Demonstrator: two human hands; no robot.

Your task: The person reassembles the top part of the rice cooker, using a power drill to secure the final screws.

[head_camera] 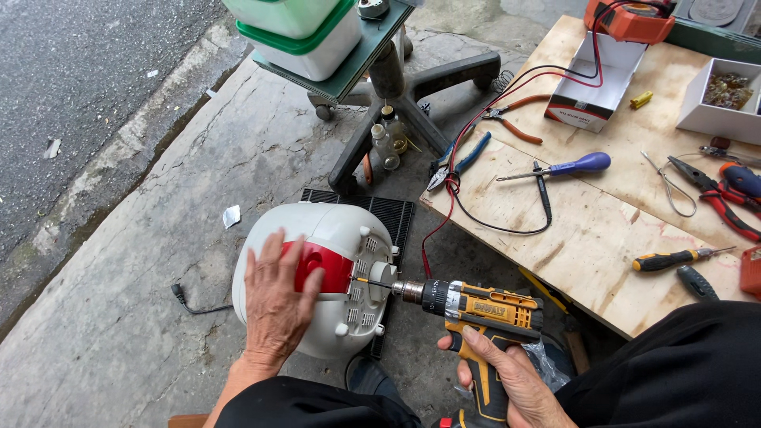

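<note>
A white and red rice cooker (337, 238) lies on its side on the concrete floor, its underside turned to the right. My left hand (275, 301) rests flat on its side, fingers spread, holding it still. My right hand (507, 376) grips the handle of a yellow and black cordless drill (479, 313). The drill's bit (372, 282) points left and touches the cooker's underside near the middle.
A plywood board (602, 222) at the right carries a blue-handled screwdriver (567, 167), pliers (717, 194), red and black wires (507, 95), small white boxes (594, 83). A chair base (412, 87) with a green-lidded tub (309, 36) stands beyond. A black grille (392, 214) lies under the cooker.
</note>
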